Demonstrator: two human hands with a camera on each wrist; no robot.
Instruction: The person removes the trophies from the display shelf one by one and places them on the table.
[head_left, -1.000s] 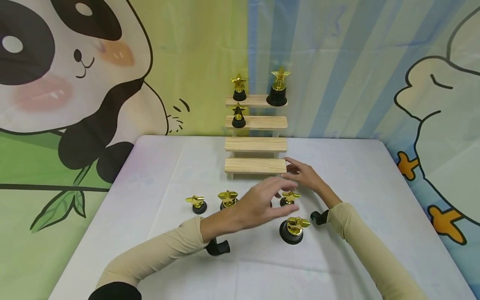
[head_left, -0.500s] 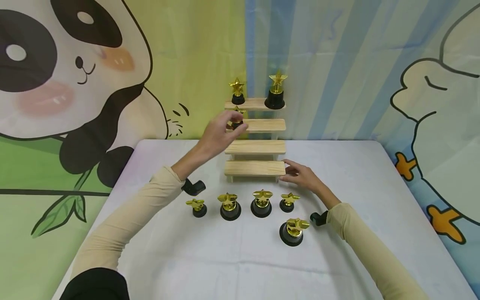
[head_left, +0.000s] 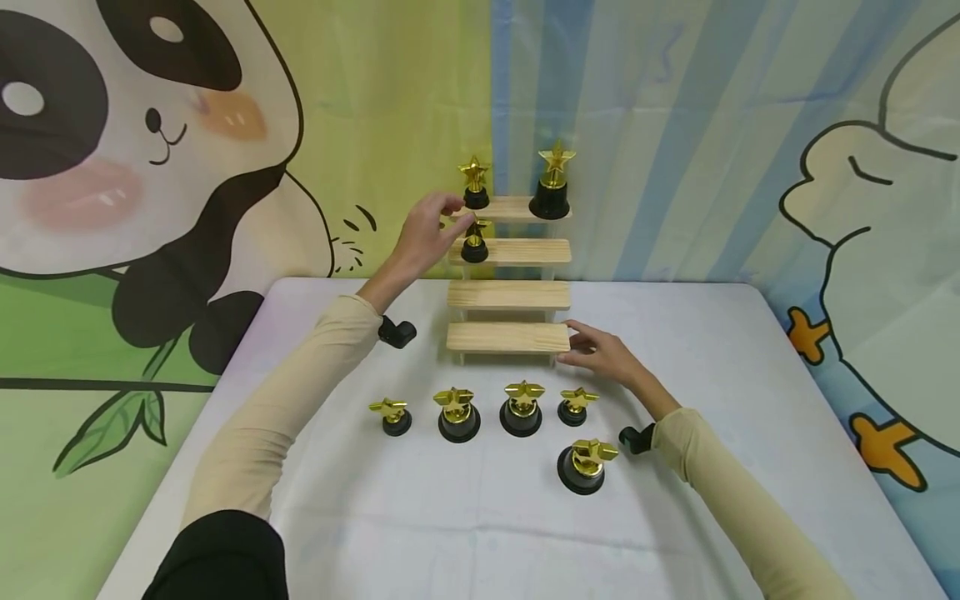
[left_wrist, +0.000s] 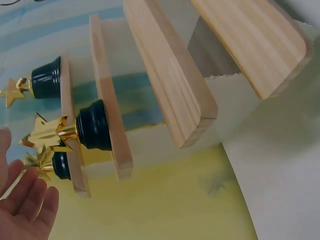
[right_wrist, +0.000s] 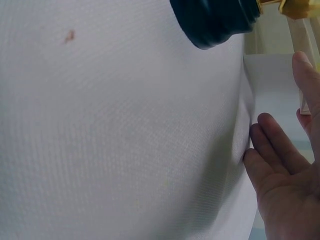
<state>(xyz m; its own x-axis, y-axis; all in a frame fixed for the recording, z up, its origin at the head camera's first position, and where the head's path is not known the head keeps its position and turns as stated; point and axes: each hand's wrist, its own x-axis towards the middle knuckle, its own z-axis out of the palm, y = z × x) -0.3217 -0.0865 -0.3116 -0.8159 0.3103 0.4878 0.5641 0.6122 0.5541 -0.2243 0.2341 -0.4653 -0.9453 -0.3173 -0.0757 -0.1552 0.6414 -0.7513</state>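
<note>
Standing near the left end of the second shelf (head_left: 528,251) from the top, a small trophy (head_left: 474,251) is found close to the left hand (head_left: 424,232). Nothing is held by that hand: the thumb and fingers are held apart, a little bent. Whether the star is brushed by the thumb cannot be told. At the right end of the lowest shelf (head_left: 510,337), the wood seems lightly held between the thumb and finger of the right hand (head_left: 609,357).

The trophy looks light, hard and stiff, with nothing to be squashed. The shiny gold star (left_wrist: 46,135) may be slippery, and its thin points could be bent or snapped. It would best be held low, around the fat black base (left_wrist: 93,126), with its neighbour (head_left: 476,198) on the top shelf (head_left: 512,208) kept from being bumped.
</note>
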